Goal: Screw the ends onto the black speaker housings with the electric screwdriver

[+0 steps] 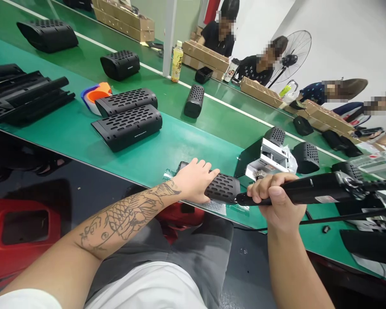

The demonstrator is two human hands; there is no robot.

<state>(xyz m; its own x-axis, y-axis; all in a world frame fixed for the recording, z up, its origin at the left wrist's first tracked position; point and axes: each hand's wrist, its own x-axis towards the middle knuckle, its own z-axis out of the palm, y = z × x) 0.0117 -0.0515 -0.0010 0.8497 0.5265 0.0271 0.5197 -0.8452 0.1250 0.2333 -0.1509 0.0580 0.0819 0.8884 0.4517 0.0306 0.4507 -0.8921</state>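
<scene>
My left hand [195,179] lies over a black perforated speaker housing [221,187] at the near edge of the green bench [186,143], fingers wrapped on its top. The housing rests on a clear plastic bag [216,207]. My right hand [275,193] is closed round a long black powered screwdriver [312,193] held level, its tip against the right end of the housing. A cable [347,218] runs from the tool to the right.
Two long perforated black speaker shells [128,124] and an orange tape roll [94,95] lie to the left, black bars [25,96] farther left. A metal fixture [263,161], more housings, a drink bottle [176,61], cardboard trays and several seated people line the far side.
</scene>
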